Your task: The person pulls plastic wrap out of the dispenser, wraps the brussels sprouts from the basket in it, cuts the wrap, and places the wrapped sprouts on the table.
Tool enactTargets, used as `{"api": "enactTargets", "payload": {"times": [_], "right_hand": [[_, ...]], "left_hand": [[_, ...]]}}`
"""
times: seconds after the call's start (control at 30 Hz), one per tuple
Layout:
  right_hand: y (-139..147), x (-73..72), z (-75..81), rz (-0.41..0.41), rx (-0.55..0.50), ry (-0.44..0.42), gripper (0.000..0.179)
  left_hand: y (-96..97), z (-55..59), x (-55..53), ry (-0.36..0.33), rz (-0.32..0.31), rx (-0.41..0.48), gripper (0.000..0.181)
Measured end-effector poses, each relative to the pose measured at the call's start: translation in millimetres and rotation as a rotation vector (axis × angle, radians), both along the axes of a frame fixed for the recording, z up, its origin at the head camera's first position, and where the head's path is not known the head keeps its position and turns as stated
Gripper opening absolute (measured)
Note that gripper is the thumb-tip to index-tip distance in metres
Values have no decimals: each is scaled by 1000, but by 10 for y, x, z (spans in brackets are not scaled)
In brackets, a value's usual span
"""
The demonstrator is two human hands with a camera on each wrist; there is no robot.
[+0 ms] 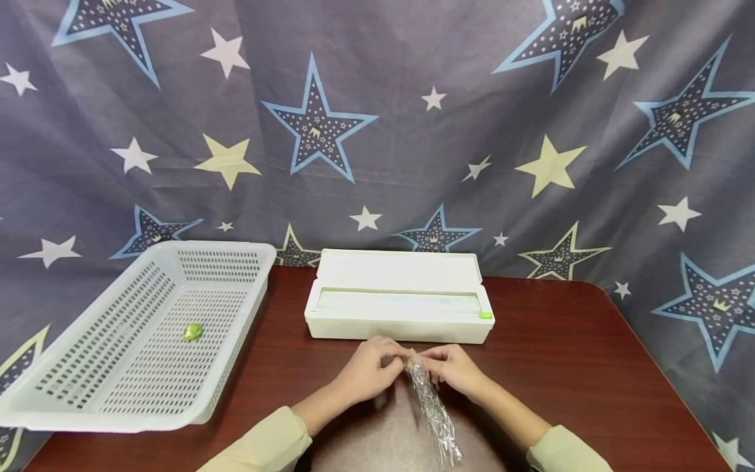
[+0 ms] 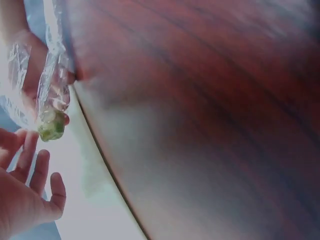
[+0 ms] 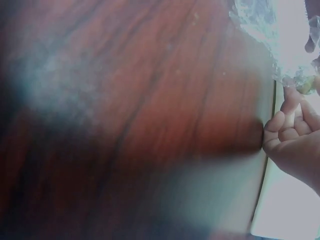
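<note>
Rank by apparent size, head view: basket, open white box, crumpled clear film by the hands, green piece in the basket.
1. Basket
2. Open white box
3. Clear film
4. Green piece

No close calls here.

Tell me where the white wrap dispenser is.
In the head view, the white wrap dispenser stands below centre, just beyond the left hand and right hand, right of the basket.

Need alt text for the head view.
A person's left-hand grip and right-hand grip pinch crumpled clear film over a reddish-brown table. Beyond sits an open white box; at left, a white basket holds one small green item. A star-patterned curtain hangs behind.
</note>
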State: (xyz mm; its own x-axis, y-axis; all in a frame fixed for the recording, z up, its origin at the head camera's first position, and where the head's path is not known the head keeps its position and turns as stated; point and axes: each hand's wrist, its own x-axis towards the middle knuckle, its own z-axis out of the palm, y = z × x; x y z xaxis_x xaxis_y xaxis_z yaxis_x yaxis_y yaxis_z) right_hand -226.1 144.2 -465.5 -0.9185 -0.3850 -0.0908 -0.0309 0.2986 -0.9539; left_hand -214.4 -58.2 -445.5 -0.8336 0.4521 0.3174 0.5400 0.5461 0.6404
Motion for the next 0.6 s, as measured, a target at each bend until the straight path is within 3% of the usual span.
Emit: {"api": "enactTargets", "payload": {"times": [0.17,0.3,0.47,0.53,0.6], "right_hand": [[-5,-3,-11,5,-19,-12,34],[-16,-14,-18,-2,-22,-11,35],[-26,-12,-3,-16,-19,-6,34],[-26,-17,-9,-21,-24,-3,33],[-25,-18,-6,-24,-27,-1,33]], "left_hand": [[-6,-37,-81,-171,91,203,15],[-21,-87,-151,-355,187,302,27],[-9,-140,-173,-689,123,439,44],[2,-148,-170,-776,86,475,46],[10,-150,-169,-821,73,502,45]]}}
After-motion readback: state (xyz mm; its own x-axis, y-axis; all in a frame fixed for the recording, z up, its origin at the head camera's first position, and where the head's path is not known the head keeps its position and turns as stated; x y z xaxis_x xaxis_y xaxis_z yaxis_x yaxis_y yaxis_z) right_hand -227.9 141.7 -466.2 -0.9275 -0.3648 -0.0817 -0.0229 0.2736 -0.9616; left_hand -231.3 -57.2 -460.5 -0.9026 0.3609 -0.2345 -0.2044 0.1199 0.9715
